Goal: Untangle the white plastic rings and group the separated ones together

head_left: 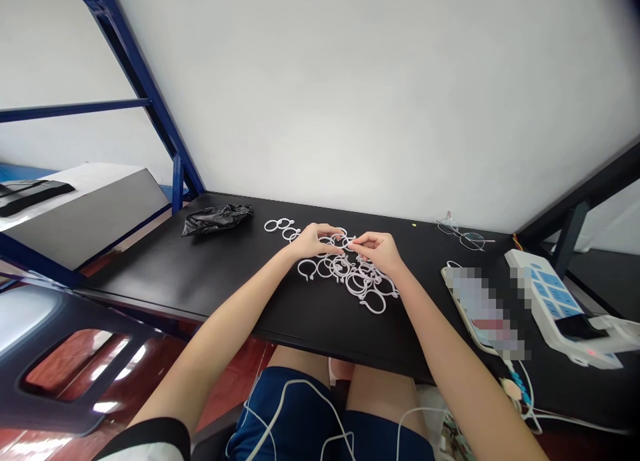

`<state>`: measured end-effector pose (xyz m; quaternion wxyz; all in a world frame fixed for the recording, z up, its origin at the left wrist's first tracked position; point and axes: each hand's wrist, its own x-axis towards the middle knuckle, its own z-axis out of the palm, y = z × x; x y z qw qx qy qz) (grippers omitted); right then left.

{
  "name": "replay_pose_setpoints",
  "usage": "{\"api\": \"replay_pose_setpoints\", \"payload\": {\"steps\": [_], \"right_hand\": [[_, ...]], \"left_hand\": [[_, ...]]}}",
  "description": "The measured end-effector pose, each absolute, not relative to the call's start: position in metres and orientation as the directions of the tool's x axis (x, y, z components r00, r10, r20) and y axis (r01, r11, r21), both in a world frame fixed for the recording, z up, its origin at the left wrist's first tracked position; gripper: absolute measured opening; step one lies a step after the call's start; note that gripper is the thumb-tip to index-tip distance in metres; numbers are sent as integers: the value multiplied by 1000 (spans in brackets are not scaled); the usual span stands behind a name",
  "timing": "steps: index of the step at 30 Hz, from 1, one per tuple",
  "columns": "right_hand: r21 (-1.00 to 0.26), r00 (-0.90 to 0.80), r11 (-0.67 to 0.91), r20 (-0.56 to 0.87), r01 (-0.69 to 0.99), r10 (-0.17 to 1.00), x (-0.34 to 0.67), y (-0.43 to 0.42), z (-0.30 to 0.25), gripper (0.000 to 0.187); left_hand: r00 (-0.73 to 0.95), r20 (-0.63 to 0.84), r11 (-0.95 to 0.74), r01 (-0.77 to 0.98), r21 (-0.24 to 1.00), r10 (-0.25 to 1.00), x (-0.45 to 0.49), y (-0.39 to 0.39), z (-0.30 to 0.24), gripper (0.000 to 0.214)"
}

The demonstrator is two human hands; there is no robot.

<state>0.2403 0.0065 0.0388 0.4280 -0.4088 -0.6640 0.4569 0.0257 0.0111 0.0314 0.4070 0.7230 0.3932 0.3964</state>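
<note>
A pile of several white plastic rings [361,284] lies in the middle of a black table [240,287]. A few more rings [280,226] lie apart at the pile's far left. My left hand [313,241] and my right hand [379,249] meet over the far side of the pile. Both have their fingers pinched on one white ring [345,243] held between them, just above the heap.
A crumpled black plastic bag [216,219] lies at the table's far left. Thin-framed glasses [463,235] rest at the far right. A phone [480,311] and a white power strip [555,304] with cables sit on the right. A dark chair [60,361] stands at the left.
</note>
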Motion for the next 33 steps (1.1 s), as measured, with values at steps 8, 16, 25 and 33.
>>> {"api": "replay_pose_setpoints", "payload": {"steps": [8,16,25,33], "right_hand": [[-956,-292,246,193,158,937,240,6,38,35],[-950,-290,257,200,176,936,241,7,36,34],[-948,-289,261,202,184,936,241,6,38,35],[-949,-282,259,204,177,938,240,7,36,37]], "left_hand": [[378,246,-350,236,907,892,26,11,32,54],[387,246,-348,223,911,889,25,11,32,52],[385,247,-351,230,908,889,25,11,32,52],[379,255,-355,222,908,889,26,11,31,54]]}}
